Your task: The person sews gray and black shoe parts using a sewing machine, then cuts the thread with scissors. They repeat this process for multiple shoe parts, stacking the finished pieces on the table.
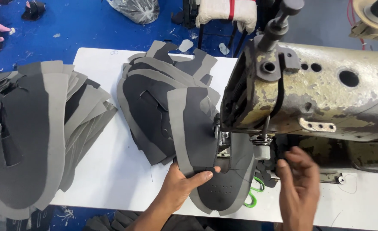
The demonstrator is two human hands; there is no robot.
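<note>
My left hand (181,185) grips the lower left edge of a grey and black shoe upper piece (201,137), thumb on top, and holds it under the needle area of a worn sewing machine (317,94). The piece has a perforated toe part (222,188) near the table's front edge. My right hand (298,179) hovers just right of the presser foot, fingers curled and blurred, holding nothing that I can see. Green scissor handles (253,194) peek out between the piece and my right hand.
A stack of similar grey and black pieces (154,98) lies behind the held one on the white table (112,171). A larger pile (30,132) overhangs the table's left end. Blue floor, a plastic bag (135,9) and scraps lie beyond.
</note>
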